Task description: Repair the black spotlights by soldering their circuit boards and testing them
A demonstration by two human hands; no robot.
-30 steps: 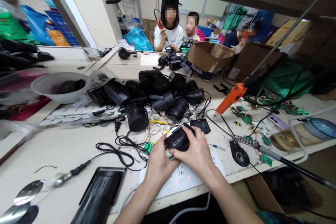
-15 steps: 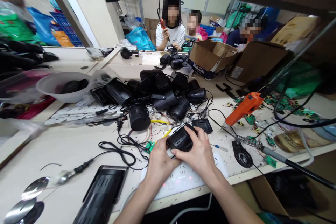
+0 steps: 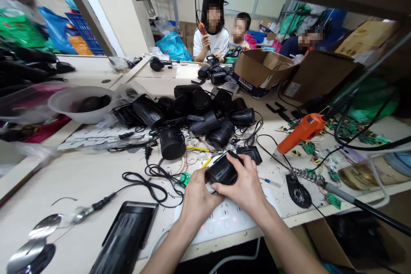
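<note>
Black housing, near tabletop centre: gripped by left hand and right hand, fingers closed around it.

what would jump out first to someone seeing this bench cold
Both hands, the left hand and right hand, grip a small black housing at the near edge, over a white power strip. Just behind sits a heap of black housings with tangled wires. To the right, an orange electric screwdriver hangs above green circuit boards.
</note>
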